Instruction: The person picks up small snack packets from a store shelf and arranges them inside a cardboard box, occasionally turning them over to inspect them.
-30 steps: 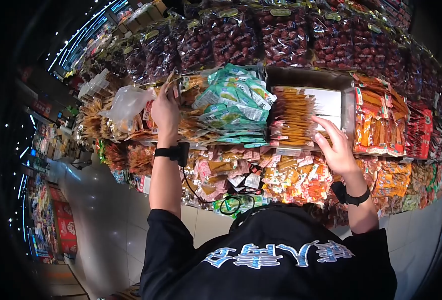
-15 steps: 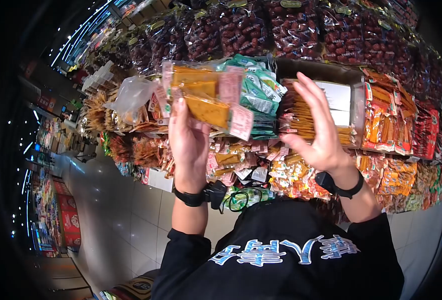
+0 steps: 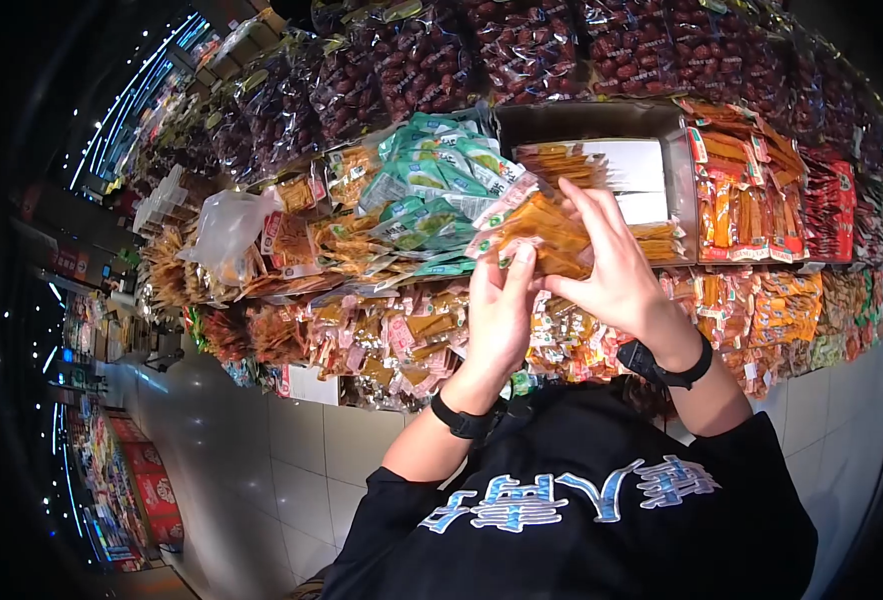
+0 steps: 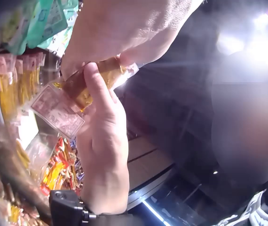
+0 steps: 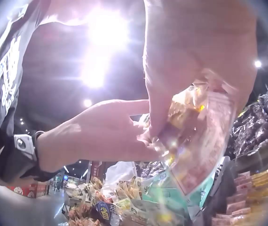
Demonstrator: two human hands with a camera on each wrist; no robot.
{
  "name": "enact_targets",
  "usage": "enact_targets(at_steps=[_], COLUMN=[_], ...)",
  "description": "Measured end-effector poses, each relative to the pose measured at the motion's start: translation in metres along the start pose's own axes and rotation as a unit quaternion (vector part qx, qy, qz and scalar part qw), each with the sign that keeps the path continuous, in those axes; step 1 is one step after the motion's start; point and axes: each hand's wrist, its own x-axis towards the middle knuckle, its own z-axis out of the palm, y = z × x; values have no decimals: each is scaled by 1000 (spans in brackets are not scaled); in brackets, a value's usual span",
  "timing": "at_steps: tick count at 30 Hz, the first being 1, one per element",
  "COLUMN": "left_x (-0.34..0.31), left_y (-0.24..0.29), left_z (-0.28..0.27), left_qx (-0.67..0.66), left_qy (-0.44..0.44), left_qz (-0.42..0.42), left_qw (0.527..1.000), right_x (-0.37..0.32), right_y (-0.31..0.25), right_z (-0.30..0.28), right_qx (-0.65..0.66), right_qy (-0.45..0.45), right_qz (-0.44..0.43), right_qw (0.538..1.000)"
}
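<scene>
Both hands hold a small bundle of clear snack packets [image 3: 547, 232] with orange-brown strips inside and pale printed labels. My left hand [image 3: 502, 318] pinches the bundle's near left end, thumb on top. From the right, my right hand [image 3: 617, 272] grips it between thumb and fingers. In the left wrist view, the right thumb lies across the packet [image 4: 80, 94], whose pink-white label sticks out. The right wrist view has the packet label [image 5: 207, 141] hanging below the right hand. The bundle is over the front edge between green packets [image 3: 442, 185] and an open box [image 3: 674, 150].
Inside the box stand more orange-brown packets [image 3: 657, 240] beside a white panel [image 3: 627, 165]. Red-and-orange packets [image 3: 747, 190] lie to its right, a clear plastic bag [image 3: 230, 225] to the far left. Bags of dark red dates [image 3: 422, 65] line the back.
My left hand picked up packets at the left, carried them rightward and turned them. My right hand, earlier held apart over the box, has come in and now grips them too.
</scene>
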Motion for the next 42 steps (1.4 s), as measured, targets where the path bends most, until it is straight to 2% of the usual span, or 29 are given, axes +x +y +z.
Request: enact_targets(at_steps=[2,3,6,8,10,11,12,13,16,20,21,24,27,30,34,40,42], left_x=[6,9,12,20,35,41,47,53,61,72,72,74,75,76,77,77,77], left_y=[-16,-23,-36,-45,-63,-70,-74,-79,-91,-117,-118,-115,-118,-125,-124,-122,-122], left_z=[4,5,21,25,21,21,21,17,11,-6,-6,-4,-7,-11,-10,-12,-12], left_qx=[-13,-26,-54,-38,2,125,245,354,518,655,670,683,692,667,668,668,671], left_qy=[-17,-31,-62,-96,-135,-136,-135,-135,-116,-113,-129,-139,-142,-132,-139,-145,-145], left_qz=[-24,-34,-57,-68,-89,-17,56,154,270,299,290,259,270,285,271,270,273], left_qw=[999,999,995,992,987,983,959,913,803,685,671,669,654,676,679,678,674], right_x=[-7,-12,-21,-21,-15,-8,-2,7,40,86,97,120,134,141,140,135,136], right_y=[11,13,26,25,31,32,38,42,67,90,97,117,132,139,145,153,157], right_z=[-12,-17,-25,-32,-46,-54,-61,-70,-89,-75,-68,-48,-33,-25,-19,-6,-11], right_qx=[-15,2,-67,-105,-137,-143,-169,-174,-237,-332,-352,-391,-402,-397,-396,-343,-330], right_qy=[-28,-21,24,41,30,19,34,31,16,-45,-65,-132,-123,-116,-118,-130,-157], right_qz=[-3,12,-62,-61,-48,-29,-29,-12,-9,-52,-72,-97,-115,-126,-123,-17,-21], right_qw=[999,1000,996,992,989,989,985,984,971,941,931,906,900,902,902,930,931])
